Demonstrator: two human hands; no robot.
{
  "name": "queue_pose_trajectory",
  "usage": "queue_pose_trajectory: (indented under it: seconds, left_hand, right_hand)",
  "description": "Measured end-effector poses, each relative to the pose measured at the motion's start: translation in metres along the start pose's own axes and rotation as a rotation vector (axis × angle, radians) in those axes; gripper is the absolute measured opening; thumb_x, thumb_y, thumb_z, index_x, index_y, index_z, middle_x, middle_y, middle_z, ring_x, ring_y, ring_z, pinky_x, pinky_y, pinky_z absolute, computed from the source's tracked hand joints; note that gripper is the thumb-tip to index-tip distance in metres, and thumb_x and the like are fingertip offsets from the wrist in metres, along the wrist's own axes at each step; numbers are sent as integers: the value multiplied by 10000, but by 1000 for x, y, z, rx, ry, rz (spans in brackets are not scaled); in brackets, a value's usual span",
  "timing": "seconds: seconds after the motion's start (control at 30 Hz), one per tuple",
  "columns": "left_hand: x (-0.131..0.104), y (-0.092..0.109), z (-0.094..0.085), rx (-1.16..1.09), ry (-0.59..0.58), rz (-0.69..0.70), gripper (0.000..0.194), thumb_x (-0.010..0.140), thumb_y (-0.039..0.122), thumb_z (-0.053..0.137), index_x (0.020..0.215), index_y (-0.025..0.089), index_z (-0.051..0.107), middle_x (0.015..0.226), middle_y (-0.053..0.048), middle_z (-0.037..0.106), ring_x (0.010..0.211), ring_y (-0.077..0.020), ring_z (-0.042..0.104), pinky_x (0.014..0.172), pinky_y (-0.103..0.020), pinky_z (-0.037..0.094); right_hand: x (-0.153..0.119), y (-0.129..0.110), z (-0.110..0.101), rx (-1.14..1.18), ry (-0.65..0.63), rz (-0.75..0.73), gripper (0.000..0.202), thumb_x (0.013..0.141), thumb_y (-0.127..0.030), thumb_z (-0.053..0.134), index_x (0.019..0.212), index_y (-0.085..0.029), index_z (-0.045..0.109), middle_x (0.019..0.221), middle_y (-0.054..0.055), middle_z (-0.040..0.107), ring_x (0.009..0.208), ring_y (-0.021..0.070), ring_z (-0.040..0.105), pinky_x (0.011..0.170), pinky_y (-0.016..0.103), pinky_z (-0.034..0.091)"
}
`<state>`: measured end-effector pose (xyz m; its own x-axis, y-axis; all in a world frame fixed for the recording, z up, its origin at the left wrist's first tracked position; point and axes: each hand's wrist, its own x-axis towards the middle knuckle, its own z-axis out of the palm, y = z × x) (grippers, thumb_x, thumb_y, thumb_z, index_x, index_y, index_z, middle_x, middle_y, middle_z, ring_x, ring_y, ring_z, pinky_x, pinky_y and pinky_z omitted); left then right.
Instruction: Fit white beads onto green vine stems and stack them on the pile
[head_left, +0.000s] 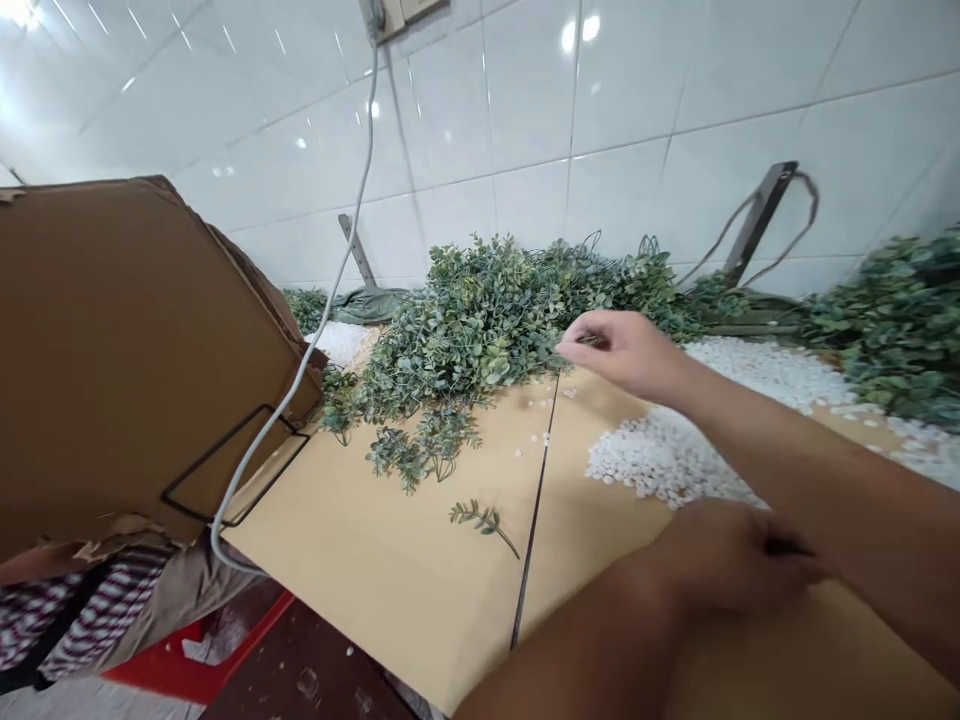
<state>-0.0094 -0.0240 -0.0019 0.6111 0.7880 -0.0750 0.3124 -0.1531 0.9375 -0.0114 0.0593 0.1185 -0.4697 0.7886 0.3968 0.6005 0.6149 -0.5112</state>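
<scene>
My right hand (619, 350) reaches over the near edge of a large heap of green artificial leaf sprigs (480, 310). Its thumb and fingers are pinched together, with a bit of green showing in the gap; what they hold is unclear. Below, my left hand (739, 560) is closed under my right forearm, its fingers partly hidden and blurred. A dark spot shows at its fingers, too unclear to name. Beside that hand lies a pile of small white plastic pieces (667, 455). One loose leaf sprig (484, 520) rests on the tan tabletop (420, 580).
A big cardboard box (135, 350) stands at the left, with a grey cable (330, 300) hanging in front. More white pieces (772, 370) and leaves (892, 310) lie at the right. Another person's checked clothing (112, 610) shows near a red stool (180, 665).
</scene>
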Motion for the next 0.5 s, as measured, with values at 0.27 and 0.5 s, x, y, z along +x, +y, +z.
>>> queue_pose_trajectory:
  seconds: [0.27, 0.5]
  left_hand:
    - [0, 11, -5, -621, 110, -18, 273, 660, 385, 638, 742, 126, 667, 655, -17, 599, 563, -87, 512, 626, -235, 434]
    - [-6, 14, -2, -980, 10, -49, 479, 655, 578, 608, 834, 142, 693, 805, -61, 659, 701, -144, 588, 649, -253, 429]
  right_hand:
    - [-102, 22, -79, 763, 321, 208, 330, 576, -322, 764, 494, -193, 471, 556, -38, 456, 557, 88, 468, 548, 250, 420]
    - [-184, 39, -93, 832, 205, 475, 385, 519, -214, 760, 869, -180, 603, 599, -26, 571, 539, 100, 504, 511, 240, 392]
